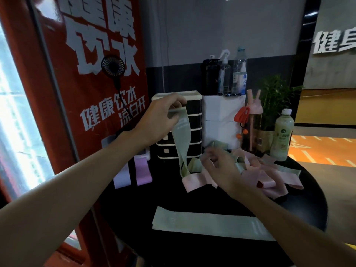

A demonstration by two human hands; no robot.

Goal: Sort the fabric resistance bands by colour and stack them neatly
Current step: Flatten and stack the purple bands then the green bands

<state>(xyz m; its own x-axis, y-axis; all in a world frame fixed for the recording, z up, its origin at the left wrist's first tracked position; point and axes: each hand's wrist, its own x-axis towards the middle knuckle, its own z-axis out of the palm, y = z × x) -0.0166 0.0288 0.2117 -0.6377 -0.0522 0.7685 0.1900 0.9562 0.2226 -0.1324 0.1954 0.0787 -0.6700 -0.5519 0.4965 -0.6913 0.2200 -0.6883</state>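
My left hand (161, 116) pinches the top of a pale green band (182, 139) and holds it up so it hangs down to the black round table (212, 197). Its lower end is threaded through a pink band (194, 182) at the edge of a tangled heap of pink and green bands (269, 176). My right hand (221, 166) hovers over that heap with loosely curled fingers, holding nothing that I can see. A flat green band (210, 222) lies at the table's front. Two purple bands (142, 172) lie flat at the left.
A black and white drawer unit (190, 120) stands at the back of the table beside a white box (221, 120). Bottles (283, 133), a pink cup (254, 120) and a plant (277, 101) crowd the back right. A red vending machine (77, 93) borders the left.
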